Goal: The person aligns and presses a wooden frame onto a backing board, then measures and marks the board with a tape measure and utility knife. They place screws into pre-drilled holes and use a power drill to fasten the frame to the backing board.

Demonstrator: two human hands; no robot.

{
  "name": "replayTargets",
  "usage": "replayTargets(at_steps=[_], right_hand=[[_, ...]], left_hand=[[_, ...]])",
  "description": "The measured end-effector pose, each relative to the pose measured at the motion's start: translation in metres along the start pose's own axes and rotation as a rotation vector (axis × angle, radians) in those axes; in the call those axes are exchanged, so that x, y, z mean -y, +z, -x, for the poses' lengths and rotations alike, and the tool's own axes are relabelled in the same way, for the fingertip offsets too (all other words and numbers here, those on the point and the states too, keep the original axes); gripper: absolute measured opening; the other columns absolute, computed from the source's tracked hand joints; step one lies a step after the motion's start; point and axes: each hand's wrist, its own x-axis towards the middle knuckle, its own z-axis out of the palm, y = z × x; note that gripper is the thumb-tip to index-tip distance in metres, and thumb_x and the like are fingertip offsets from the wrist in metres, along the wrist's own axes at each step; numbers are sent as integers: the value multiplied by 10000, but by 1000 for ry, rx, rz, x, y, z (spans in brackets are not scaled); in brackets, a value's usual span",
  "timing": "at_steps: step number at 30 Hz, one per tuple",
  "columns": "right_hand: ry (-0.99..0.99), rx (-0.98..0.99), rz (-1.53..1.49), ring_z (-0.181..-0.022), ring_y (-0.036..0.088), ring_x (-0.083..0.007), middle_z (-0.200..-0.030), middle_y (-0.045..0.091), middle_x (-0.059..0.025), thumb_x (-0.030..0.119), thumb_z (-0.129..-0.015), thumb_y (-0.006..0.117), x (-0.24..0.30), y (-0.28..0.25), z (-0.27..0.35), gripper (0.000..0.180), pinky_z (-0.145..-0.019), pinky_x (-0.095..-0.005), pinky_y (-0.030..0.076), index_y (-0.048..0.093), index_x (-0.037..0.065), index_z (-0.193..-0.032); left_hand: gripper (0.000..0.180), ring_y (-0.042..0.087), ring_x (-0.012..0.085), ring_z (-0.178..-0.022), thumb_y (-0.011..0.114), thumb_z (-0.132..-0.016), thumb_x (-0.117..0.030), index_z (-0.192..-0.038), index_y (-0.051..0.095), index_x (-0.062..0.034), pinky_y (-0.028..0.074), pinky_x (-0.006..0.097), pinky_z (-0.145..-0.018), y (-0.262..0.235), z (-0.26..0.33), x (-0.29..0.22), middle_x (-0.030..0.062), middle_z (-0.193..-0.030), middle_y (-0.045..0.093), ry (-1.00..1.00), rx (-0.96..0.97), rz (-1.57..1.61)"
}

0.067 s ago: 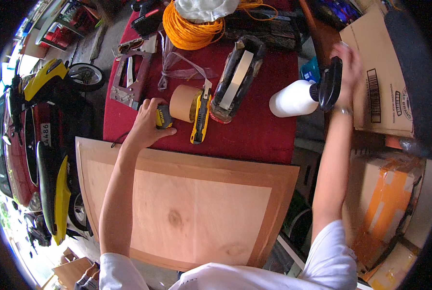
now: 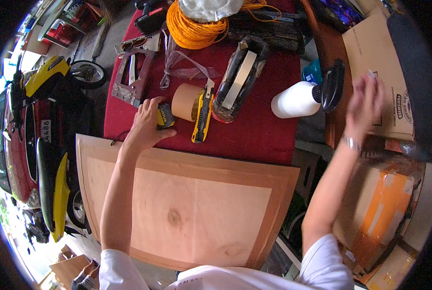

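One tape measure | part-hidden by left fingers | right fingers blurred

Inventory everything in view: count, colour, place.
Tape measure: 1, yellow-black, table left
Tape roll: 1, brown, beside tape measure
Knife: 1, yellow-black, beside tape roll
Staple gun: 1, maroon-silver, table left
Blocky object: 1, black-beige, table middle
Bottle: 1, white-black, table right
Cord coil: 1, orange, table back
Bundle: 1, white, table back
Container: 1, teal, near bottle
Table: 1, red, centre
Panel: 1, brown, front
Motorcycle: 1+, yellow-black, left
Car: 1, red, left
Boxes: 2+, brown, right
Dark gear: uncounted, black, table back
Left hand: 1, bare, on tape measure
Right hand: 1, bare, by boxes
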Motion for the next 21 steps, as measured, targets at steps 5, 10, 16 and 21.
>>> replayTargets(at_steps=[5, 10, 16, 21], right_hand=[[233, 213, 10, -747, 506, -142, -835, 526, -49, 149, -1001, 467, 66, -62, 199, 114, -661, -285, 427, 515, 45, -1004], [183, 864, 149, -746, 543, -279, -817, 560, -108, 76, -893, 604, 81, -52, 350, 93, -719, -418, 420, 536, 42, -947], [21, 991, 234, -771, 582, -291, -841, 605, -94, 145, -876, 639, 69, -57, 392, 151, -728, -418, 425, 554, 94, -991], [51, 946, 155, -795, 585, -298, -864, 617, -97, 142, -879, 645, 68, -57, 391, 181, -744, -432, 434, 549, 95, -1024]], left_hand=[[412, 620, 344, -1034, 730, -803, -134, -1184, 609, -36, 492, 431, -867, -32, -6, -59, 196, -1112, 632, 117, -338, 128], [263, 680, 292, -856, 565, -975, -256, -1049, 652, -20, 513, 390, -763, -40, -163, -137, 155, -916, 680, 682, -451, 62], [180, 581, 243, -634, 574, -866, -195, -828, 638, -31, 471, 383, -596, 18, -330, -84, 89, -678, 596, 355, 87, 383], [193, 616, 256, -631, 618, -799, -214, -763, 642, -26, 486, 394, -590, 34, -380, -72, 111, -629, 603, -142, 253, 896]])
